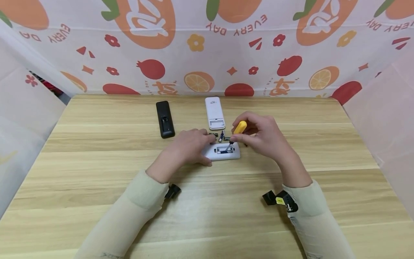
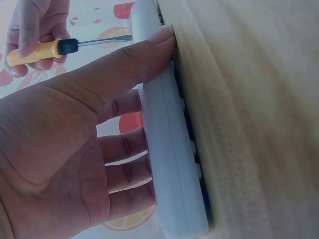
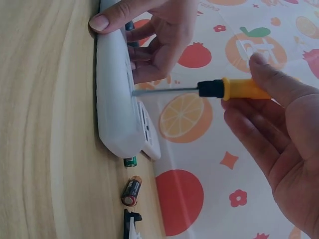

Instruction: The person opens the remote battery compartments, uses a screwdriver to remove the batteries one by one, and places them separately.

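Note:
A white remote control [image 1: 210, 155] lies back side up on the table, its battery compartment uncovered. Across its left part, my left hand [image 1: 189, 145] grips it, thumb [image 2: 144, 59] along the near edge and fingers on the far side. My right hand [image 1: 260, 135] pinches the yellow handle of a screwdriver [image 1: 240, 127]. The screwdriver's metal shaft [image 3: 167, 90] points down, its tip at the compartment; whether it touches anything inside cannot be seen. Just beyond the remote lie several loose batteries [image 1: 221, 136], partly hidden by my hands.
A black remote control [image 1: 164, 117] lies at the back left with its battery bay uncovered. Another white remote control [image 1: 214, 109] lies behind the batteries. A small black piece [image 3: 130, 219] sits near the batteries. A patterned cloth [image 1: 207, 54] hangs along the table's far edge.

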The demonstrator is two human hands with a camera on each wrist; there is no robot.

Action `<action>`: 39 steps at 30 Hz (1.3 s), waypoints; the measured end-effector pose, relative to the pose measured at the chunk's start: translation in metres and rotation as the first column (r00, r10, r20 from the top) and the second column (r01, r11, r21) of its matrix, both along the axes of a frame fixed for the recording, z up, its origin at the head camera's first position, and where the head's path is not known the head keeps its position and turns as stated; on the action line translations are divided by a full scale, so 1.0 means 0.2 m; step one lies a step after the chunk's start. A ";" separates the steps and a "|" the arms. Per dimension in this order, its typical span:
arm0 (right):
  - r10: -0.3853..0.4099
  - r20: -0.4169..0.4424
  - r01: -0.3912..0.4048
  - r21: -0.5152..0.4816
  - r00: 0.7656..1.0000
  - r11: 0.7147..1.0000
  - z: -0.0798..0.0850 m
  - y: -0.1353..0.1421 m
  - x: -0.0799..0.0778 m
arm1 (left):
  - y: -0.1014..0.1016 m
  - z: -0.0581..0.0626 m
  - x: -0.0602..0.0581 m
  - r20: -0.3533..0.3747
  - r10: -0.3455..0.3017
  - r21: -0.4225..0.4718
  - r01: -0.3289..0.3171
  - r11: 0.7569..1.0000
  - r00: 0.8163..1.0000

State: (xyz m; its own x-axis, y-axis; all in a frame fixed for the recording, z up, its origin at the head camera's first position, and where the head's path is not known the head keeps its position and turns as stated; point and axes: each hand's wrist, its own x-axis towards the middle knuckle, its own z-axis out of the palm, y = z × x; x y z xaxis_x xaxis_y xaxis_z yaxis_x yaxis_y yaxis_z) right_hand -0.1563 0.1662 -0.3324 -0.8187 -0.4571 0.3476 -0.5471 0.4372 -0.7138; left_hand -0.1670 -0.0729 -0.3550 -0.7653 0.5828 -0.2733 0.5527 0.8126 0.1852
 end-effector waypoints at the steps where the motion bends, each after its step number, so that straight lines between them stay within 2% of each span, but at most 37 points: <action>1: 0.002 -0.003 -0.002 -0.002 1.000 1.000 0.00 0.00 0.00 | 0.00 0.00 0.00 0.000 0.000 0.002 0.000 1.000 1.000; 16: 0.080 0.020 -0.080 0.012 0.997 0.997 0.02 -0.02 0.01 | 0.01 0.01 0.00 0.005 -0.001 -0.007 0.001 1.000 1.000; 32: 0.103 0.064 -0.103 0.009 0.993 0.995 0.01 -0.03 0.02 | 0.00 0.01 -0.01 0.008 -0.006 -0.002 0.006 1.000 1.000; 39: 0.155 0.082 -0.161 0.068 0.985 0.985 0.02 -0.04 0.02 | 0.00 0.01 -0.01 0.014 -0.005 0.000 0.005 1.000 1.000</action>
